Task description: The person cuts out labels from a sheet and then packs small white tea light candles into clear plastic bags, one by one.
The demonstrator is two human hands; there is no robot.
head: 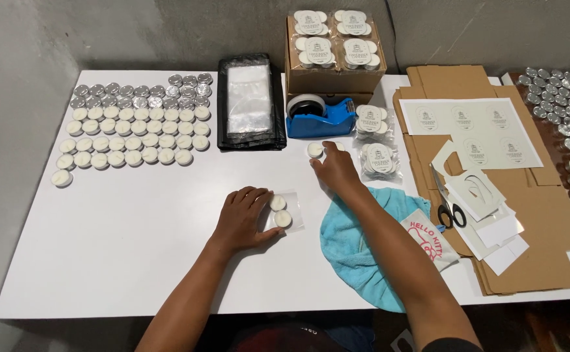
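My left hand (242,218) lies flat on the white table (135,248), its fingers pressing the edge of a small clear bag (285,210) that holds two white tealight candles. My right hand (334,166) reaches forward, and its fingertips touch loose white tealights (315,150) lying just in front of the blue tape dispenser (319,116). Whether the fingers have closed on a candle I cannot tell.
Rows of tealights (128,127) fill the table's far left. A stack of clear bags on black plastic (249,101), a cardboard box of packed candles (334,55), finished packs (377,150), a blue cloth (363,241), scissors (453,212), sticker sheets (470,127) and flat cardboard (539,228) surround my hands.
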